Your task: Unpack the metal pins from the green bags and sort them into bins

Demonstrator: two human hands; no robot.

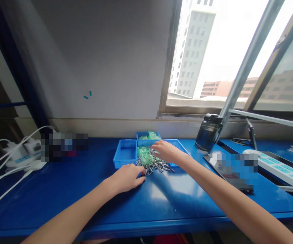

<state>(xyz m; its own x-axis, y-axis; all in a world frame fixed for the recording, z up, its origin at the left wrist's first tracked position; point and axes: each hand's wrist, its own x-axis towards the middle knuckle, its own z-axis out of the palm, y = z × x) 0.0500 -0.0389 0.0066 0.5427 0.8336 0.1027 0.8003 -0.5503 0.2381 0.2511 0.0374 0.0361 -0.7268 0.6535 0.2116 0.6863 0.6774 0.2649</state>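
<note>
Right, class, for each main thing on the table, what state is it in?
Left tray: upright, open
Back tray: holding green bags
Right tray: partly hidden
Metal pieces: loose, piled
Nearer green bags: crumpled, atop the pile
Bottle: standing, lid on
Tablet: lying flat
Left power strip: plugs inserted
Right power strip: lying flat

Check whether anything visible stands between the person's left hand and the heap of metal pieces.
Nothing visible does: the left hand is at the near left edge of the metal pieces; the green plastic lies farther back.
</note>
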